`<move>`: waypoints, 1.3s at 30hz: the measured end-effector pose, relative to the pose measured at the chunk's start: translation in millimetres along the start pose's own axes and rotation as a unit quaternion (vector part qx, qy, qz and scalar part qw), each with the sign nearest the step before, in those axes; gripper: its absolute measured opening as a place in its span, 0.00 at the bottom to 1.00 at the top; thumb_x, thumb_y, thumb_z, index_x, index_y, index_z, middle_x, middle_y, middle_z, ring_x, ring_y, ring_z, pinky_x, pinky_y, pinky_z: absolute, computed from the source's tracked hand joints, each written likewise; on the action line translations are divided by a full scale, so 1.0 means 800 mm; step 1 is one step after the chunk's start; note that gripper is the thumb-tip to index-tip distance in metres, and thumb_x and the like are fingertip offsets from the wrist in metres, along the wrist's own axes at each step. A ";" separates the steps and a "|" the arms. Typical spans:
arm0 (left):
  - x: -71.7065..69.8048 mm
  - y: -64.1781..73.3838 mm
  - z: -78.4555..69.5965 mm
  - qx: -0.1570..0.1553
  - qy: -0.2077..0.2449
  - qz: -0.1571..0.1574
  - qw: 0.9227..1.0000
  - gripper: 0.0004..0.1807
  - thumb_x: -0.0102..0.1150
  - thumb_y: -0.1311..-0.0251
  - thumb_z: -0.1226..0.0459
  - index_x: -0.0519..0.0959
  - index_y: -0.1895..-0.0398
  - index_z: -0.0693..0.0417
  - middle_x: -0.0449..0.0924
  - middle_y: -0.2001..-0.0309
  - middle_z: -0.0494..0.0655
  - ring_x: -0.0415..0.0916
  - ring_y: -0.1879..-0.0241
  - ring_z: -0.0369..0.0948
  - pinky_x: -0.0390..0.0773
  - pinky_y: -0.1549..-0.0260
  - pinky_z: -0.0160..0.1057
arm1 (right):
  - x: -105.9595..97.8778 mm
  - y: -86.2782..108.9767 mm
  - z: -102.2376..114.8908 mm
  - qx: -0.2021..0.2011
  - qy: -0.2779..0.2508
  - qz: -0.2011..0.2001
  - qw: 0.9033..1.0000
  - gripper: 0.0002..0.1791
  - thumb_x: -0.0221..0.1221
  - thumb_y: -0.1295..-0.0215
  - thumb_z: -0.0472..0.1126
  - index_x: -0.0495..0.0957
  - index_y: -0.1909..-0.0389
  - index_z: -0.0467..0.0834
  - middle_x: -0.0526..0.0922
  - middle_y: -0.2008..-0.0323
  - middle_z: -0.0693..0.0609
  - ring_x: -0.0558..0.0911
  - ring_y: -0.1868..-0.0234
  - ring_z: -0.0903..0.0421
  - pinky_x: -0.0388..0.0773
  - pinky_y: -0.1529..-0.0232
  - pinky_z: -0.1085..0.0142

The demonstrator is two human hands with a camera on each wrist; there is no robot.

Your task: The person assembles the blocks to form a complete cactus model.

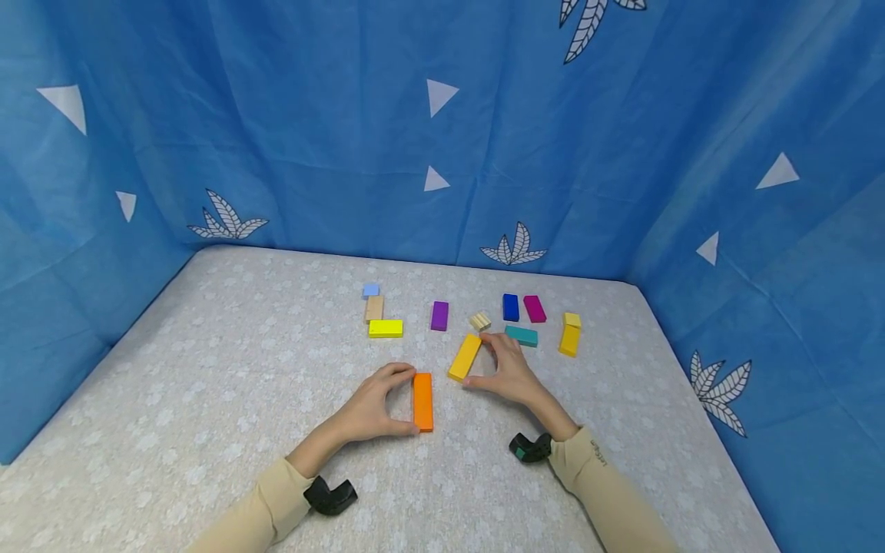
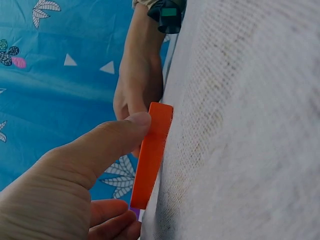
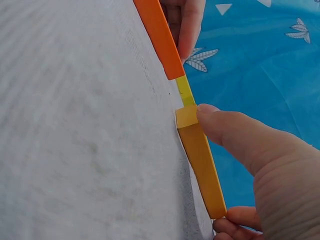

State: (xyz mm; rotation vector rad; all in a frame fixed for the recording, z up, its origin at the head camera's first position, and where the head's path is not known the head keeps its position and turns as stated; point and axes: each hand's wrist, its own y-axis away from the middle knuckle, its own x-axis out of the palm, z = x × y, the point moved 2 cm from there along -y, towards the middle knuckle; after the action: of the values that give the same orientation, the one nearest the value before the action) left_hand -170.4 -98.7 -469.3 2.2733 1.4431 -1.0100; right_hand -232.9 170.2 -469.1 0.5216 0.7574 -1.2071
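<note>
My left hand (image 1: 369, 407) grips a long orange block (image 1: 423, 402) by its two ends, thumb at the near end and fingers at the far end. The orange block (image 2: 154, 150) lies on the tablecloth. To its upper right, an amber-yellow block (image 1: 465, 357) lies at a slant on the cloth. My right hand (image 1: 508, 372) pinches this one end to end, its thumb on the near end (image 3: 187, 116). The two blocks stand apart. In the left wrist view, the far fingertips are partly hidden behind the orange block.
Farther back lie a bright yellow block (image 1: 386, 329), a wooden block (image 1: 374, 309), a light blue one (image 1: 371, 289), a purple one (image 1: 439, 316), a ridged cream piece (image 1: 480, 321), and teal (image 1: 522, 336), dark blue (image 1: 510, 307), magenta (image 1: 535, 309) and yellow (image 1: 570, 340) blocks. Blue curtains (image 1: 311, 207) surround the table.
</note>
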 end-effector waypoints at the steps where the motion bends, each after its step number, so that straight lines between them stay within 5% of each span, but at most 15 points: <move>1: 0.000 0.000 0.001 0.001 -0.001 0.000 1.000 0.48 0.78 0.60 0.50 0.71 0.34 0.62 0.69 0.34 0.51 0.67 0.35 0.52 0.68 0.39 0.62 | 0.000 0.000 0.000 -0.001 0.002 0.000 1.000 0.52 0.75 0.56 0.58 0.65 0.32 0.40 0.70 0.38 0.43 0.67 0.43 0.48 0.71 0.41 0.49; 16: 0.003 0.001 0.003 0.001 -0.017 -0.004 1.000 0.45 0.78 0.60 0.51 0.74 0.36 0.60 0.73 0.37 0.48 0.70 0.37 0.50 0.69 0.39 0.58 | 0.004 0.000 0.005 -0.007 0.028 -0.016 0.999 0.51 0.76 0.56 0.56 0.67 0.33 0.38 0.71 0.38 0.40 0.67 0.42 0.46 0.70 0.40 0.48; 23: 0.004 0.003 -0.001 0.011 -0.017 0.003 1.000 0.45 0.79 0.61 0.52 0.74 0.37 0.60 0.72 0.38 0.45 0.75 0.47 0.42 0.76 0.46 0.49 | 0.007 -0.002 0.004 -0.006 0.047 -0.021 0.999 0.51 0.75 0.56 0.57 0.67 0.33 0.38 0.72 0.39 0.40 0.68 0.41 0.45 0.70 0.40 0.48; 39: 0.025 0.017 -0.034 0.077 -0.030 0.046 0.996 0.44 0.78 0.61 0.49 0.77 0.40 0.63 0.74 0.41 0.45 0.74 0.44 0.42 0.78 0.45 0.45 | 0.006 -0.002 0.016 0.001 0.050 -0.016 0.999 0.48 0.76 0.58 0.56 0.70 0.36 0.39 0.73 0.39 0.41 0.71 0.40 0.45 0.71 0.38 0.47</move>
State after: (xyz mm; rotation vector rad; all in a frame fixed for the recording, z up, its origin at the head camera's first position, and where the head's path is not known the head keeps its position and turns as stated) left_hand -142.2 -76.3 -465.5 2.3690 1.2630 -1.1870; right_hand -230.7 157.3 -464.6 0.5760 0.8531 -1.2183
